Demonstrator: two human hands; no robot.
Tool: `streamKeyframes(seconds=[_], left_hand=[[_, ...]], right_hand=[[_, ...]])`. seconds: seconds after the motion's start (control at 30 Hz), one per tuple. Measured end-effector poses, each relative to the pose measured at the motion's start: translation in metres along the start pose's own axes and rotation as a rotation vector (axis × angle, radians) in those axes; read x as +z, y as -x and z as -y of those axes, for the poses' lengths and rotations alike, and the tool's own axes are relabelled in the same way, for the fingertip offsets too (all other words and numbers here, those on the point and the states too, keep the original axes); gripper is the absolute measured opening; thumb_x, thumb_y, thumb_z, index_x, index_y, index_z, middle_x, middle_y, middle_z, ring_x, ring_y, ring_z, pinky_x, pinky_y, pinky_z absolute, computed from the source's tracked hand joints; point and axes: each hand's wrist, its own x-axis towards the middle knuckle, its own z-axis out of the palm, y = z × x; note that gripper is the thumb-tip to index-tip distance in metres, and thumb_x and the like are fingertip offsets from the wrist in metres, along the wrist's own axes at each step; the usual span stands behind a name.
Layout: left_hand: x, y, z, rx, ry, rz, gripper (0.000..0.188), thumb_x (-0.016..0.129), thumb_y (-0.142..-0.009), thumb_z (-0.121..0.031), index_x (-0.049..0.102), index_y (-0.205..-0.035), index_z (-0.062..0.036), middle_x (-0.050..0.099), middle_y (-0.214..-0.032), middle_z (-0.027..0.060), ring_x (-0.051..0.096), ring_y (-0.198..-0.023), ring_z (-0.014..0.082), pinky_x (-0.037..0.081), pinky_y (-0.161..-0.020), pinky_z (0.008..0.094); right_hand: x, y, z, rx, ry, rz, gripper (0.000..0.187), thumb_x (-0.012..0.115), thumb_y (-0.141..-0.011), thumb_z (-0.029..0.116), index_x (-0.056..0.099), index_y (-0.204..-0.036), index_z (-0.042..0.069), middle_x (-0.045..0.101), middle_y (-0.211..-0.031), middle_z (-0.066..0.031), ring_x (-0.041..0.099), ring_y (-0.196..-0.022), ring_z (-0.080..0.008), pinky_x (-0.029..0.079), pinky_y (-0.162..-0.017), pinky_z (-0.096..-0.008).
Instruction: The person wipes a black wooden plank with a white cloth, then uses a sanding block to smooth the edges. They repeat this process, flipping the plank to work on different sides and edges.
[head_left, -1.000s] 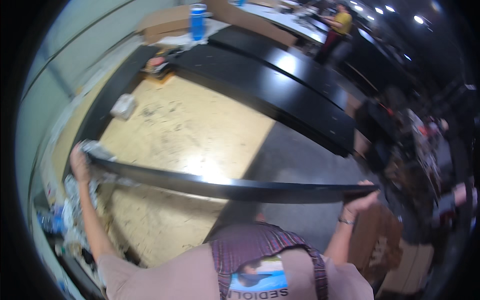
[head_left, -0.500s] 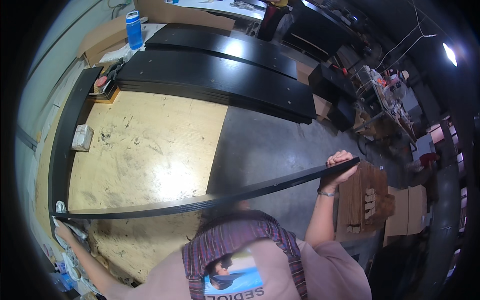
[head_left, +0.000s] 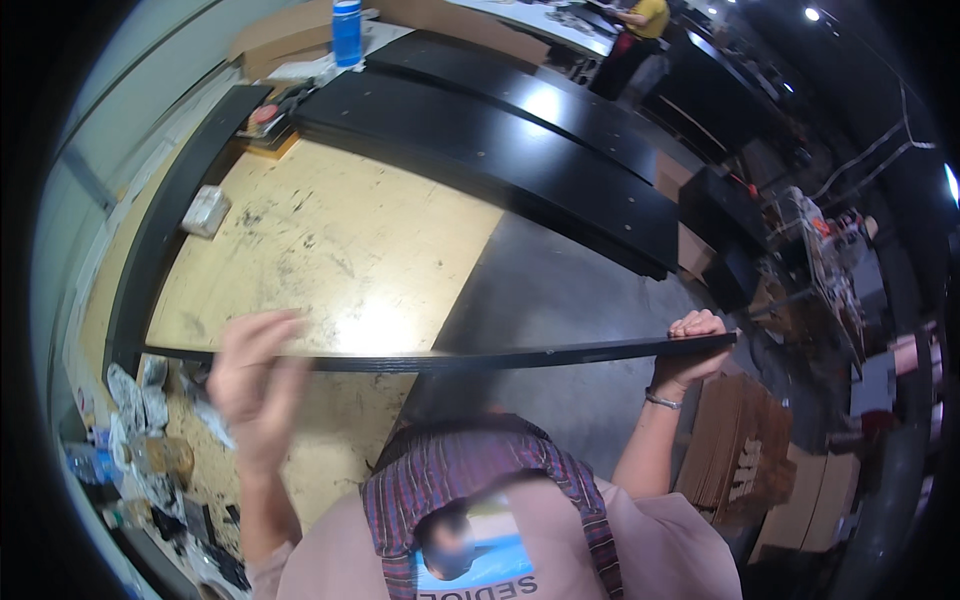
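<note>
A long, thin black board [head_left: 540, 353] is held on edge across the front of the worktable. My right hand [head_left: 697, 345] is wrapped round its right end, fingers over the top. At the left, the board's far end meets a black panel [head_left: 165, 235] lying along the table's left side. My left hand [head_left: 258, 385], blurred by motion, is raised close to the board's left part. Its thumb and fingers look apart, with nothing visible in them; whether it touches the board cannot be told. Crumpled whitish cloths [head_left: 140, 400] lie beside the board's left end.
Large black panels [head_left: 480, 140] lie stacked at the back. A small wrapped block [head_left: 206, 211] sits on the pale tabletop [head_left: 330, 240]. A blue bottle [head_left: 346, 35] stands behind. Flattened cardboard [head_left: 735, 440] is at the right. A person in yellow [head_left: 645, 18] is at the back.
My left hand has left the board's left end and moved right and up. The board's left end now sits higher in view, its right end slightly lower. My right hand keeps its grip.
</note>
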Motion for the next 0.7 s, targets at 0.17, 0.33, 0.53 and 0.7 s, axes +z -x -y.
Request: streamKeyframes(seconds=[0.17,0.33,0.53,0.7], left_hand=[[0.090,-0.031,-0.087,0.241,0.029,0.415,0.034,0.081,-0.067,-0.018,0.070,-0.097,-0.0075,0.065,-0.089,0.0068,0.060,-0.077,0.0229,0.049,-0.067,0.0339],[0.110,-0.019,-0.093,0.023,0.164,0.406,0.022,0.082,-0.065,-0.008,0.072,-0.084,-0.0059,0.064,-0.081,0.0042,0.059,-0.074,0.0184,0.047,-0.062,0.0301],[0.125,-0.009,-0.101,-0.041,0.114,0.303,0.015,0.080,-0.065,-0.003,0.070,-0.077,-0.0051,0.063,-0.078,0.0032,0.058,-0.072,0.0177,0.045,-0.061,0.0308],[0.137,-0.008,-0.111,0.055,-0.107,0.188,0.020,0.076,-0.062,0.002,0.068,-0.078,-0.0078,0.061,-0.076,0.0035,0.057,-0.068,0.0203,0.045,-0.059,0.0316]], right_hand=[[0.010,-0.020,-0.009,-0.055,-0.158,0.217,0.055,0.020,-0.101,0.032,0.049,-0.065,0.002,0.046,-0.057,-0.0106,0.044,-0.051,-0.0206,0.044,-0.050,-0.0304],[0.018,-0.035,-0.025,-0.079,-0.281,0.306,0.044,0.025,-0.093,0.025,0.051,-0.066,0.001,0.052,-0.060,-0.0128,0.047,-0.057,-0.0218,0.046,-0.057,-0.0326],[0.017,-0.053,-0.042,-0.135,-0.315,0.453,0.044,0.027,-0.093,0.026,0.054,-0.068,0.003,0.054,-0.063,-0.0120,0.051,-0.061,-0.0211,0.047,-0.061,-0.0326],[0.010,-0.057,-0.053,-0.069,-0.364,0.388,0.047,0.026,-0.095,0.029,0.050,-0.065,0.004,0.052,-0.060,-0.0109,0.050,-0.059,-0.0199,0.048,-0.060,-0.0324]])
